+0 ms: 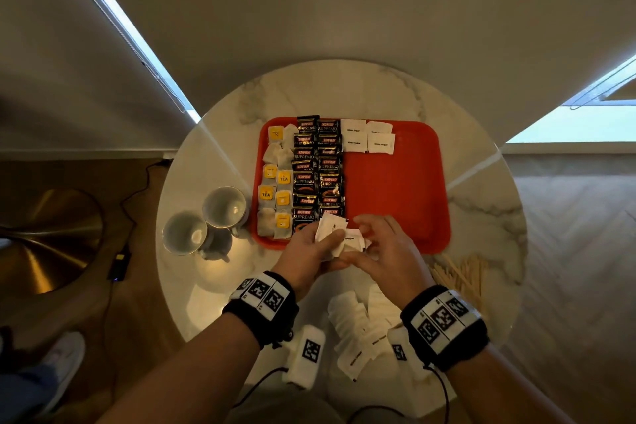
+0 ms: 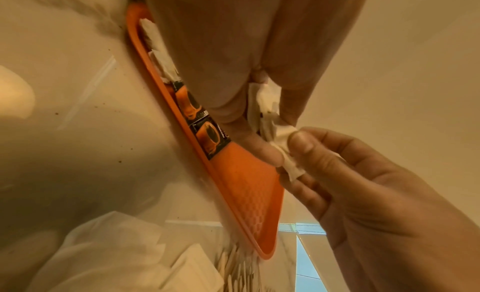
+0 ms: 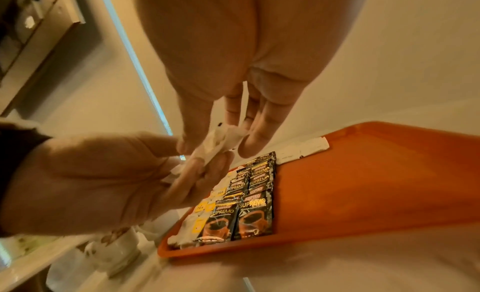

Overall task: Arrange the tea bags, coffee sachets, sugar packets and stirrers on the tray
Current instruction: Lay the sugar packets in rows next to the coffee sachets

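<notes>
Sugar packets [image 1: 339,239] are bunching up between both hands just over the near edge of the red tray [image 1: 395,189]. The left hand [image 1: 306,251] is gripping a small white stack of them, thumb and fingers curled round it, while the right hand [image 1: 385,251] is pinching one packet at the end of that stack between thumb and fingertips [image 2: 301,141]. In the right wrist view the other fingers of that hand are hanging fairly straight.

On the tray, tea bags [image 1: 275,182] with yellow tags are lying in two columns along the left side, and black coffee sachets [image 1: 318,169] are lying in two overlapping columns just beside them. Four white sugar packets [image 1: 368,139] are sitting at the far edge, right of the coffee. The right part of the tray is showing bare red.

More loose sugar packets [image 1: 358,330] are lying on the round marble table [image 1: 481,217] near the person's wrists, and wooden stirrers [image 1: 461,274] are lying in a heap off the tray's near right corner. Two cups [image 1: 206,220] are standing left of the tray.
</notes>
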### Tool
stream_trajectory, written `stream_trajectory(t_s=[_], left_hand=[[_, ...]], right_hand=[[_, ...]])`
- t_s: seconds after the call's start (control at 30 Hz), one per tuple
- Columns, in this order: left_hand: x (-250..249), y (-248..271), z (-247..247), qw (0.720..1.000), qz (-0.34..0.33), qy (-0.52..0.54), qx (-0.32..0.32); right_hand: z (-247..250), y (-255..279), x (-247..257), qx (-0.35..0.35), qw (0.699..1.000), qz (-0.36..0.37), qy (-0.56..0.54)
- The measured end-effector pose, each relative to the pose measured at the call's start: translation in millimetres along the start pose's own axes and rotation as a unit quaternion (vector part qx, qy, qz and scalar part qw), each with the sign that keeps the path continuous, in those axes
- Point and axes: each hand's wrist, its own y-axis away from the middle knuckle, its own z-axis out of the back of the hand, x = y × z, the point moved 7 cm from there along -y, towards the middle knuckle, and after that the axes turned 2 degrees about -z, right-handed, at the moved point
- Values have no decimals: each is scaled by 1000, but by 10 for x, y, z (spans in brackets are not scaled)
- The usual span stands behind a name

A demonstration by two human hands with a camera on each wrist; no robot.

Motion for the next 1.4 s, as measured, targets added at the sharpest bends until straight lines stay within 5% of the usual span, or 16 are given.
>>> stream_trajectory(t_s=[0.2,0.5,0.67,0.8,1.03,1.4], left_hand=[[-21,-34,32,999,-29,-1,-16],[-56,-169,84,998,-43,29,-30],[-104,-303,290,992,-76,-5,-103],[-80,-349,425,991,-73,-21,-113],[-35,-365,631,988,-58,-49,-133],[-15,-463,688,987,-29,-5,-160]], right_hand=[[-27,-73,-150,-9,989,-106,-106],[-21,-286,-341,-50,978,-119,-164],[264,-700,-443,-112,984,-113,-75],[380,-1224,-630,-97,973,-184,-97],[328,-1986,-707,-92,978,-181,-55],[217,-2261,-655,-89,984,-146,40]])
